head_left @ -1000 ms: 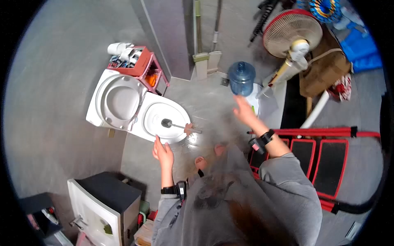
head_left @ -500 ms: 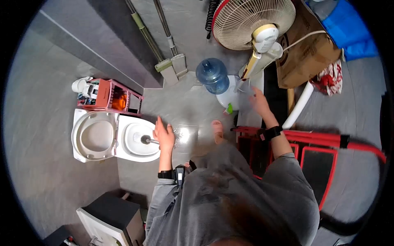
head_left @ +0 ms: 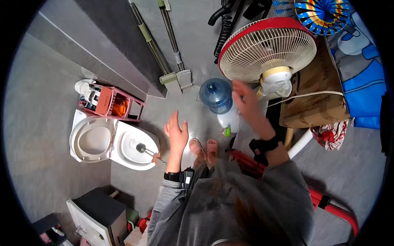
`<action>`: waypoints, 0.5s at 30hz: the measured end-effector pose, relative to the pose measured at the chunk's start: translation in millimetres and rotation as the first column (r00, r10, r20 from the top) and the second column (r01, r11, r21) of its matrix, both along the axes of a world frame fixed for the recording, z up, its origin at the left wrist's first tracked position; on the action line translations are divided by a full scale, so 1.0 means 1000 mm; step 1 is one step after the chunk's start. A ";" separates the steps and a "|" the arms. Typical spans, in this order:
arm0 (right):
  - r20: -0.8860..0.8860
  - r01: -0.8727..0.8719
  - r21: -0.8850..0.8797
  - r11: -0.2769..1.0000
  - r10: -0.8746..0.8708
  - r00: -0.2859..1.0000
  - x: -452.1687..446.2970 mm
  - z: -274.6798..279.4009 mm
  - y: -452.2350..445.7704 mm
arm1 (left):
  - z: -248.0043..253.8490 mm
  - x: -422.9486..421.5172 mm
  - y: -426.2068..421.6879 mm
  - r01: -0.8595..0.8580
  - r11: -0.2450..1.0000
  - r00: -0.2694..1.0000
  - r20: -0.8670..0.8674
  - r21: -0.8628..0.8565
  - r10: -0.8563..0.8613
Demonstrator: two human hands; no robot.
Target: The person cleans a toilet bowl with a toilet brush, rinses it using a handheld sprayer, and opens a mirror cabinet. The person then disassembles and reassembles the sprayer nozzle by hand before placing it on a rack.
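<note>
My left hand (head_left: 177,135) is raised with its fingers apart, holding nothing, to the right of the toilet (head_left: 135,165). The toilet's seat and lid (head_left: 95,141) are up. A toilet brush (head_left: 141,147) stands tilted with its head in the bowl; its thin handle leans over the rim towards my left wrist, apart from my fingers. My right hand (head_left: 248,107), slightly blurred, hovers with fingers stretched out beside a blue water jug (head_left: 216,96) and in front of the fan. I see nothing in it.
A standing fan (head_left: 269,51) and a cardboard box (head_left: 314,92) are at the upper right. Two mops (head_left: 170,82) lean on the wall. A pink rack (head_left: 117,103) is behind the toilet. A red metal frame (head_left: 246,164) lies right of my pink slippers (head_left: 212,147). A washbasin cabinet (head_left: 98,213) is at the lower left.
The view has tilted up, bringing more of the fan and box into sight. My left hand shifted right, off the brush handle's line. My right hand moved left, closer to the jug.
</note>
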State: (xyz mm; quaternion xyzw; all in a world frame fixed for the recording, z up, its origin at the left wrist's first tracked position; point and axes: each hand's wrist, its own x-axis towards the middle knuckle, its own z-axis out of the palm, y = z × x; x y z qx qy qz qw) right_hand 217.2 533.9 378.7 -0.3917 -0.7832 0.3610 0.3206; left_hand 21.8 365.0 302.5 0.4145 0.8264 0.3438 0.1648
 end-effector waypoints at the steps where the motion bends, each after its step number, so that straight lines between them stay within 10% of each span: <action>1: -0.024 -0.005 0.108 0.994 0.007 1.000 -0.006 0.029 0.006 | 0.012 -0.005 0.009 0.034 0.996 0.999 -0.011 0.081 -0.034; 11: -0.002 0.167 0.534 0.828 -0.196 0.981 -0.035 0.191 0.107 | 0.062 -0.051 0.126 0.173 0.898 0.984 -0.109 0.405 -0.140; 13: 0.178 -0.020 0.730 0.684 -0.162 0.971 -0.043 0.188 0.126 | 0.047 -0.056 0.159 0.112 0.920 0.746 0.580 0.375 -0.327; 15: 0.306 -0.136 0.771 0.622 -0.176 0.936 -0.053 0.182 0.143 | 0.031 -0.059 0.184 0.086 0.966 0.656 0.716 0.245 -0.240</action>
